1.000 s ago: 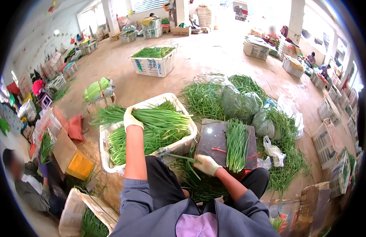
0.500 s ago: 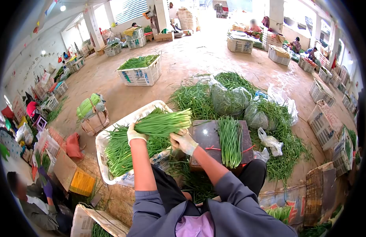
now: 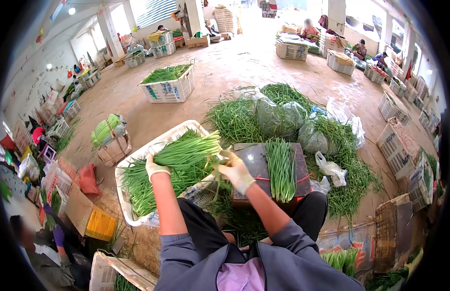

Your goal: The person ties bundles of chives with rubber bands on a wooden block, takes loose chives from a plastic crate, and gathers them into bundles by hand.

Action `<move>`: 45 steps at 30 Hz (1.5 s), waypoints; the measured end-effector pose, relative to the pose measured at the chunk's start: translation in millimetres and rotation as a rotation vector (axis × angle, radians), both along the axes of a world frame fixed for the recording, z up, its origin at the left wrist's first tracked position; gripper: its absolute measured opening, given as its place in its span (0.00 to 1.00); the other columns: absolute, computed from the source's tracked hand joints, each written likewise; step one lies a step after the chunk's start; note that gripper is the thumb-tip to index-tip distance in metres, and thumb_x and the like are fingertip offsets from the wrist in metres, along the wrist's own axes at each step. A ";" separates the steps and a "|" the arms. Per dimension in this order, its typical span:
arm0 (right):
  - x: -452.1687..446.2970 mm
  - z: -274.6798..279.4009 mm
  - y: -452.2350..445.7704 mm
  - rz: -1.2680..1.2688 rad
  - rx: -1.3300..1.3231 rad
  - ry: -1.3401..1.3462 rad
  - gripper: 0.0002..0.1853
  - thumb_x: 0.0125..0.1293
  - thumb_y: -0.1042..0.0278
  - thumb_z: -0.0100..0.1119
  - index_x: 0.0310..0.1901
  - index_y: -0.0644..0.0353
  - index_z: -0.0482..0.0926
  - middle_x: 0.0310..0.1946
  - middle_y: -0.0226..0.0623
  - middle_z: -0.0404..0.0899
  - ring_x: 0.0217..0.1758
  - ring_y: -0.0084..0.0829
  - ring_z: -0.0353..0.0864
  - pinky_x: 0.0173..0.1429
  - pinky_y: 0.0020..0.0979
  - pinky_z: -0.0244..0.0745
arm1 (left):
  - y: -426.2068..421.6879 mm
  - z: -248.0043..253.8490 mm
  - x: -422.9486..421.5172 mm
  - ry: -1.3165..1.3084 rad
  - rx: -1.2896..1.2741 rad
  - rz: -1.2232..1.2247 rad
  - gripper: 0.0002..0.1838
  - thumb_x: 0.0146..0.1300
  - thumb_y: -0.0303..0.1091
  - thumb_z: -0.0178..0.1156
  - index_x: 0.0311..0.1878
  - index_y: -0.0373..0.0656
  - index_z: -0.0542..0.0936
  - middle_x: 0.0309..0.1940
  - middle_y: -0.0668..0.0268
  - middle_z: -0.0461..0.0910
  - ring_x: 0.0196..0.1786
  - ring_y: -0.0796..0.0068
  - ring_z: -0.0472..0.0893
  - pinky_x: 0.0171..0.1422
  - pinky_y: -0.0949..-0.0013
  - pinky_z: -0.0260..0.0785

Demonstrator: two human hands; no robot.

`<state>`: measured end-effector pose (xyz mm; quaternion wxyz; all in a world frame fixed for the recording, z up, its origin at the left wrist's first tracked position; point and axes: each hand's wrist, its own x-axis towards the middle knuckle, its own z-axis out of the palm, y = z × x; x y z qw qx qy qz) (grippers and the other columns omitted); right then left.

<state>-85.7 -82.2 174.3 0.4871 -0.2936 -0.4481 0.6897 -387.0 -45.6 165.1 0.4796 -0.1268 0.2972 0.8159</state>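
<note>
My left hand, in a pale glove, is closed around a thick bunch of garlic chives, pale stem ends pointing right. The bunch is over a white plastic crate that holds more chives. My right hand, also gloved, is beside the stem ends, its fingers pinched on a few loose chive leaves that hang down. To its right, another bunch of chives lies across a red tie on a dark low stool.
Loose chives and clear plastic bags pile up beyond and right of the stool. Farther off stands a filled white crate. A bundled basket sits at left. A co-worker in purple gloves is at lower left.
The chive bunch in my left hand has moved left and slightly down. My right hand has come away from the stems, and loose leaves now dangle below it.
</note>
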 end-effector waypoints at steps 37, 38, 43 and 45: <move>14.2 -15.7 36.0 -0.150 0.223 -0.173 0.13 0.65 0.71 0.66 0.50 0.63 0.79 0.39 0.34 0.83 0.31 0.24 0.83 0.30 0.26 0.78 | -13.5 -16.0 -6.7 0.128 -0.082 -0.039 0.13 0.66 0.47 0.54 0.34 0.50 0.79 0.42 0.66 0.84 0.48 0.58 0.81 0.58 0.45 0.72; 21.6 -8.6 36.8 -0.170 0.326 -0.350 0.12 0.65 0.71 0.66 0.48 0.63 0.79 0.38 0.33 0.83 0.32 0.24 0.83 0.30 0.26 0.78 | -15.2 -14.3 -7.4 0.127 -0.106 -0.026 0.13 0.67 0.46 0.54 0.34 0.50 0.79 0.40 0.66 0.84 0.47 0.58 0.81 0.57 0.45 0.72; 47.6 -27.4 43.4 -0.309 0.100 -0.099 0.09 0.66 0.73 0.64 0.44 0.65 0.79 0.35 0.37 0.83 0.28 0.25 0.83 0.29 0.25 0.80 | -21.2 -19.6 -21.7 0.113 -0.038 0.024 0.13 0.67 0.46 0.53 0.36 0.48 0.80 0.46 0.61 0.83 0.52 0.54 0.80 0.61 0.45 0.70; 37.0 -23.6 19.8 -0.059 0.084 -0.173 0.11 0.65 0.72 0.65 0.47 0.65 0.79 0.35 0.36 0.83 0.29 0.25 0.83 0.29 0.24 0.80 | -23.1 -9.2 -9.3 0.132 -0.068 0.011 0.14 0.67 0.46 0.53 0.36 0.47 0.80 0.46 0.62 0.83 0.52 0.54 0.80 0.61 0.45 0.70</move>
